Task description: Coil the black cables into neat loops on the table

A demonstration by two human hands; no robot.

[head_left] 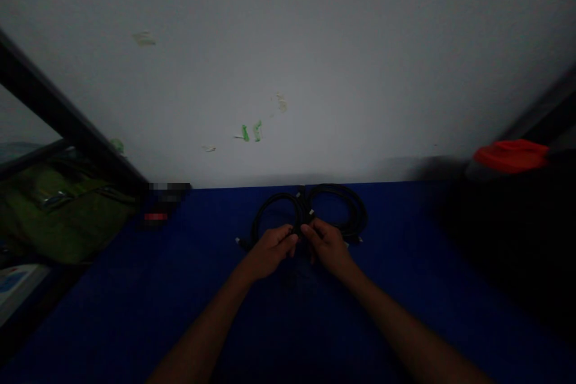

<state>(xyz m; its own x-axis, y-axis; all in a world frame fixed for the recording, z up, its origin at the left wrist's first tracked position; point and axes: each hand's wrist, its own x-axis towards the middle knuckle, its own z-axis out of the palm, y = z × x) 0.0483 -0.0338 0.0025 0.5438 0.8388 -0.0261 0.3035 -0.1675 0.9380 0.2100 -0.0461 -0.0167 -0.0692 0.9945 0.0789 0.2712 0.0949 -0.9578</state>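
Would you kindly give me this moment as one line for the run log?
left hand: grips black cable coil | right hand: grips same coil | coil: two loops lying on blue table

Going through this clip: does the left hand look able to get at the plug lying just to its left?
Probably yes: the left hand sits close to the plug on the blue tabletop, with nothing visible between them, though it is closed on the black cable for now.

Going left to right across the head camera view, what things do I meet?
Olive green cloth, blurred dark object, coiled black cable, red item.
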